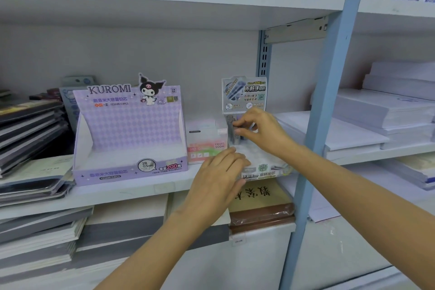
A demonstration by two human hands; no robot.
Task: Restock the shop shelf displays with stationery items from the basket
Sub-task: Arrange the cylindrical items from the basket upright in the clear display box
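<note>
Pinching a small grey lead tube [233, 135] between thumb and curled fingers [237, 122], my right hand [261, 130] sits inside the lead display box [267, 168], just in front of its upright printed back card [244, 93]. The tube stands upright at the back of the box among others like it, though blur keeps me from counting them. My left hand [219, 173] lies flat with its fingers straight and together, holding nothing, laid over the box's front left corner at the edge of the shelf [131, 192]. Just beside the box on its left is a pink and green carton marked FRUIT SODA [207, 145], and next to that stands a purple KUROMI display box [128, 139]. Dark notebooks [28, 129] are stacked at the far left of the shelf, and white paper reams [381, 110] lie past the blue upright [322, 101] on the right.
</note>
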